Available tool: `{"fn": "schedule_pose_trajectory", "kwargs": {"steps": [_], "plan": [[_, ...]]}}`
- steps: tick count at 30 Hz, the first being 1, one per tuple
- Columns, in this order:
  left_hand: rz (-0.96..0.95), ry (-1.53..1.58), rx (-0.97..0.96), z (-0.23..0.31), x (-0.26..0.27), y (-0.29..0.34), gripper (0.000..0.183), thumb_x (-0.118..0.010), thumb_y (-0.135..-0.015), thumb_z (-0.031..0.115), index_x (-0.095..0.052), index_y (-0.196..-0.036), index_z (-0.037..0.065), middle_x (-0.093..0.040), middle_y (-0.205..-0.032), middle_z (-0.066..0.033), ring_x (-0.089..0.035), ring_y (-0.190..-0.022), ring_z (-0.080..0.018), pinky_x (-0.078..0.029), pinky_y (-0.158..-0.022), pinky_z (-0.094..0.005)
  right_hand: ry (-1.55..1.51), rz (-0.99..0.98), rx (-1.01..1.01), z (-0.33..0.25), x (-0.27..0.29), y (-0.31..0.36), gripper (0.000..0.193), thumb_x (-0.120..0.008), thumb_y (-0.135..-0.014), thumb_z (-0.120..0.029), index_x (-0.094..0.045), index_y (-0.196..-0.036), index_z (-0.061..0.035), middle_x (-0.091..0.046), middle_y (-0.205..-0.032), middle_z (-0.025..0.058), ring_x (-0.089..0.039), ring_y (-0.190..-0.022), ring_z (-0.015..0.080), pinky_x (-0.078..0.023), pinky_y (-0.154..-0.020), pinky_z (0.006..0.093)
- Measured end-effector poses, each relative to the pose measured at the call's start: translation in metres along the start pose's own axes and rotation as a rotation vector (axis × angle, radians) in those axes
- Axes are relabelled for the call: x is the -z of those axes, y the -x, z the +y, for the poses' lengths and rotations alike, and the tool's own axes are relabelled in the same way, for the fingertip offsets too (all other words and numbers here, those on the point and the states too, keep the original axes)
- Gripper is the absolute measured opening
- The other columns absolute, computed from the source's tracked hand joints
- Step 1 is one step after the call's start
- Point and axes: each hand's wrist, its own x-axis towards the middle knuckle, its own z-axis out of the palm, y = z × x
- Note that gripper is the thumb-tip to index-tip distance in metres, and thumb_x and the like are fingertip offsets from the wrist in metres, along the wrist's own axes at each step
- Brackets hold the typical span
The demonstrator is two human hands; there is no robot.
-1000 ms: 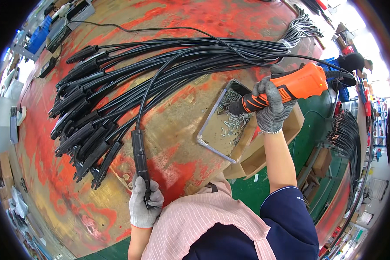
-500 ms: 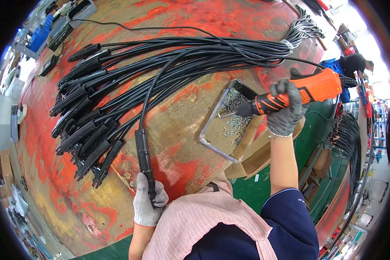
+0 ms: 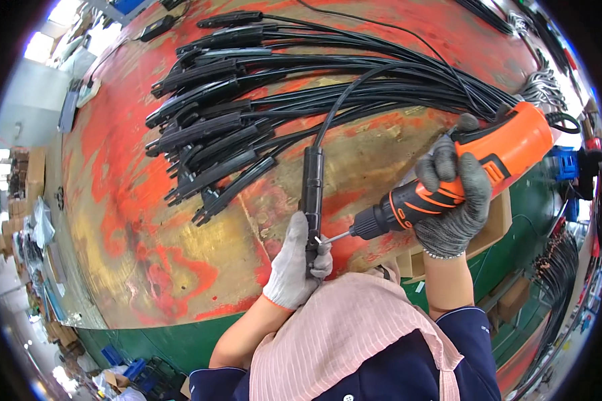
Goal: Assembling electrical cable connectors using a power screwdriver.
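Observation:
My left hand (image 3: 291, 271), in a pale glove, is closed around a black electrode holder (image 3: 312, 175) near the table's front edge. A cable runs from the holder's far end to the bundle. In a dark grey glove, my right hand (image 3: 467, 224) grips an orange and black power screwdriver (image 3: 512, 144). Its bit (image 3: 338, 236) points left and meets the side of the holder beside my left fingers. A small bright piece, apparently a screw, shows at the bit's tip. Behind the holder lie several similar black holders (image 3: 211, 137) in a heap.
Black cables (image 3: 394, 67) sweep across the red-stained table (image 3: 201, 264) to a silvery coiled bundle (image 3: 545, 90) at the far right. A cardboard box (image 3: 496, 224) stands by the table edge. More cables (image 3: 558, 267) hang at the right.
My right hand has brought the screwdriver from over the screw tray down to the holder. My left hand has shifted right in the picture with the holder. The tray is now mostly hidden.

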Motion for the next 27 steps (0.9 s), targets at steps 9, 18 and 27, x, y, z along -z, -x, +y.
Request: {"fn": "schedule_pose_trajectory", "kwargs": {"steps": [9, 18, 27], "plan": [[-0.101, 0.065, 0.03, -0.003, 0.016, -0.009, 0.052, -0.057, -0.088, 0.06, -0.052, -0.085, 0.009, -0.049, -0.066, -0.0035, -0.044, -0.049, -0.0125, -0.034, -0.043, -0.0249, 0.103, -0.03, -0.062, 0.015, -0.012, 0.005, 0.054, -0.063, -0.082, -0.003, -0.041, -0.132, -0.0038, -0.056, -0.106, 0.0095, -0.054, -0.07, 0.013, -0.051, -0.058, 0.0284], [-0.084, 0.082, 0.033, -0.002, 0.015, -0.01, 0.046, -0.058, -0.089, 0.057, -0.049, -0.092, 0.012, -0.052, -0.067, -0.0035, -0.046, -0.049, -0.0127, -0.035, -0.043, -0.0251, 0.092, -0.123, -0.029, 0.017, -0.009, 0.01, 0.06, -0.064, -0.083, -0.011, -0.037, -0.135, -0.0012, -0.047, -0.072, 0.0033, -0.044, -0.057, 0.0093, -0.043, -0.051, 0.023], [-0.063, 0.045, -0.002, -0.003, 0.007, -0.007, 0.041, -0.057, -0.092, 0.053, -0.046, -0.104, 0.015, -0.051, -0.071, -0.0035, -0.046, -0.05, -0.0126, -0.037, -0.044, -0.026, 0.036, -0.198, -0.071, -0.001, -0.014, 0.033, 0.059, -0.073, -0.081, -0.013, -0.038, -0.127, -0.0139, -0.041, -0.058, 0.0012, -0.039, -0.046, 0.0092, -0.04, -0.044, 0.026]]}}
